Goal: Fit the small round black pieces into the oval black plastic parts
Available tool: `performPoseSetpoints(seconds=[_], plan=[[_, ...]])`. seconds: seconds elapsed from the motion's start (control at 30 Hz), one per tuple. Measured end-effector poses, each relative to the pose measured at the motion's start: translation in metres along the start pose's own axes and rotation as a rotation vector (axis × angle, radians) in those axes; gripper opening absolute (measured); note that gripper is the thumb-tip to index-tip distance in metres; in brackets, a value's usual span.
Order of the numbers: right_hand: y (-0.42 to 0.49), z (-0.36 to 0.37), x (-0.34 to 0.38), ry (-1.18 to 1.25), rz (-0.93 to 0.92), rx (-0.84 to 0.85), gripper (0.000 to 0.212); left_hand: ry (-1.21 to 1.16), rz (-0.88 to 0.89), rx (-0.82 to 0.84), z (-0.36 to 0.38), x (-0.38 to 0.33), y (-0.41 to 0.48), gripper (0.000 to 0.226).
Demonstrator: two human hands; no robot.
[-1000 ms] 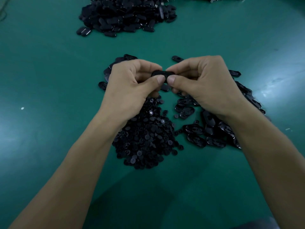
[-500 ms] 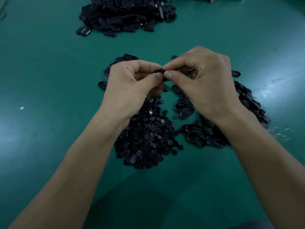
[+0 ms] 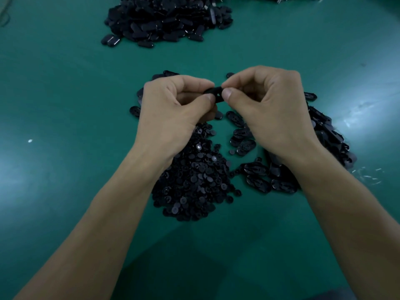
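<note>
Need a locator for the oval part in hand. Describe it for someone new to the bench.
On the green table, find the two hands meeting by the near pile of round pieces. The oval part is pinched at its ends between the left hand and right hand. Only this oval is off the table.

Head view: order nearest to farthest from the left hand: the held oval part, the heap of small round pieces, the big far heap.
1. Held oval part, pinched by the left hand.
2. Heap of small round pieces, under its wrist.
3. Big far heap, top of the view.
</note>
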State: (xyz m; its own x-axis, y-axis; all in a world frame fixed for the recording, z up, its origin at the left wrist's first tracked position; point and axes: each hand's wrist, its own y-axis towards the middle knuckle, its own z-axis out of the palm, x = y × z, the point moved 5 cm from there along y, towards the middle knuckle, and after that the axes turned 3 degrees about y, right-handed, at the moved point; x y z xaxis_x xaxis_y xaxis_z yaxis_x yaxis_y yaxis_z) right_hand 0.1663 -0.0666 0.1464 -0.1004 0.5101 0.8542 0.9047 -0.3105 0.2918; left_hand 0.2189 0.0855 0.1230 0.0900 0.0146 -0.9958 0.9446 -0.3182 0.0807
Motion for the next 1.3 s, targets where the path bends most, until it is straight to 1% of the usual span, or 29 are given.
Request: performPoseSetpoints(seconds=[0.3,0.5,0.6,0.67,0.87,1.07,1.17,1.3], plan=[[-0.001,0.001,0.004,-0.02,-0.001,0.074,0.013,-0.017,0.021,0.015,0.001,-0.001,-0.001,0.016],[-0.002,0.001,0.01,-0.092,-0.018,0.041,0.014,0.012,0.047,0.028,0.001,-0.002,0.0,0.018],[-0.005,0.003,0.012,-0.17,-0.026,-0.003,0.015,0.081,0.064,0.027,0.002,-0.001,0.0,0.02],[-0.006,0.004,0.012,-0.184,-0.031,-0.003,0.017,0.108,0.065,0.022,0.002,0.0,0.0,0.02],[0.001,0.0,0.014,-0.186,-0.043,0.057,0.024,0.111,0.069,0.012,0.001,-0.001,-0.001,0.016],[0.003,0.0,0.018,-0.245,-0.089,0.2,0.027,0.179,0.103,0.034,0.002,-0.003,-0.002,0.015],[0.005,-0.001,0.018,-0.214,-0.074,0.209,0.026,0.21,0.13,0.031,0.003,-0.003,-0.001,0.014],[0.007,0.0,0.012,-0.104,0.006,0.168,0.025,0.129,0.126,0.008,0.002,-0.002,-0.001,0.016]])
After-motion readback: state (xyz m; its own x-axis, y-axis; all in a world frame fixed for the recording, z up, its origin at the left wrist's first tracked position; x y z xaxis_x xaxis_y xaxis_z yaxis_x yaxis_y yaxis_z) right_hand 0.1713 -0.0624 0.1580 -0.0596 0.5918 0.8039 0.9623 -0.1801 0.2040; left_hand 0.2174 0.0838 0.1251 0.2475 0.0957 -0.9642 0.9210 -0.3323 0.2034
